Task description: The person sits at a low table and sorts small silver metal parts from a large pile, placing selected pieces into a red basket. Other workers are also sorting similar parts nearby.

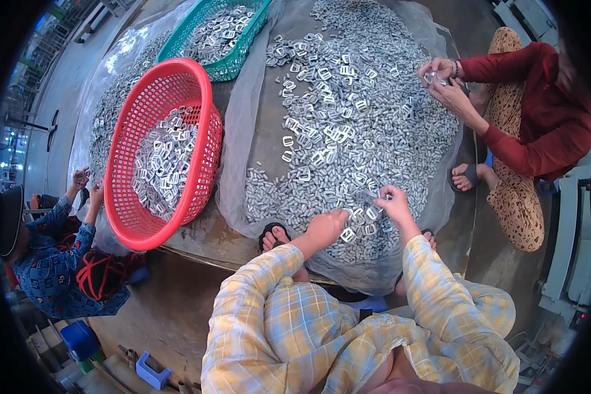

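Observation:
In front of me a wide heap of small grey metal pellets [400, 141] lies on clear plastic sheeting, with flat silver metal buckles [338, 134] scattered over it. My left hand [327, 230] is closed low over the near part of the heap, fingertips pressed together; whatever they hold is too small to tell. Just to its right, my right hand [395, 203] pinches what looks like a metal buckle at its fingertips. Loose buckles lie below and between both hands.
A red perforated basket [209, 141] of buckles stands at left, a green basket [228, 69] of buckles behind it. Plastic sheeting [240, 171] edges the heap. One co-worker's hands [445, 82] hold metal pieces at right; another co-worker [65, 243] sits at far left.

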`<state>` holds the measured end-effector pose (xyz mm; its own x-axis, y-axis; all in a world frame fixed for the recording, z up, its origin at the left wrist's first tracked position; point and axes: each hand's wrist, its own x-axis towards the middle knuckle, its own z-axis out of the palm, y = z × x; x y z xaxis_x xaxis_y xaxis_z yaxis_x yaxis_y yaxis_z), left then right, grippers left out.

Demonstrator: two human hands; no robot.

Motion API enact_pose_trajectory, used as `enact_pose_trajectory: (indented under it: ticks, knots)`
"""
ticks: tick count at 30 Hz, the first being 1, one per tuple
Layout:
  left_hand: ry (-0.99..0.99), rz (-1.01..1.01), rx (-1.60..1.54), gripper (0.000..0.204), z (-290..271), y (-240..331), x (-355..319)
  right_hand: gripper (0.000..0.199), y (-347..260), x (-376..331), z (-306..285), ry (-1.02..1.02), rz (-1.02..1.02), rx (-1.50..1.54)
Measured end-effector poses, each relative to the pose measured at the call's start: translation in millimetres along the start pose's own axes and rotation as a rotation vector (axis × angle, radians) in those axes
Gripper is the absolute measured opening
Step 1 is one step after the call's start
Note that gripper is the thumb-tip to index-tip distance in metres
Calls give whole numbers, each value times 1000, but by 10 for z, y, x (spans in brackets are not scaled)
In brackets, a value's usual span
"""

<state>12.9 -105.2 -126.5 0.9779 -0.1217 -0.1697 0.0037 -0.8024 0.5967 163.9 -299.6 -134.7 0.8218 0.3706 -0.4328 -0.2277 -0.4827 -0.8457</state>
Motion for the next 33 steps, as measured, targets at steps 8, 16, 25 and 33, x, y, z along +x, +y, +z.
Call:
enact_pose_trajectory:
  ticks: [8, 16, 25, 33]
  knots:
    - [25, 135, -167, 28, 30, -13, -56, 11, -28, -63, -151, -35, 248, 781]
    - [-156, 400, 131, 27, 195, 38, -175, 15, -40, -159, -85, -190, 432, 986]
    - [403, 59, -231, 35, -715, -246, -260, 13, -220, -192, 103, -255, 396, 1038]
    - [1163, -519, 741, 53, -2516, -209, -644, 13, -687, -249, 179, -439, 234, 866]
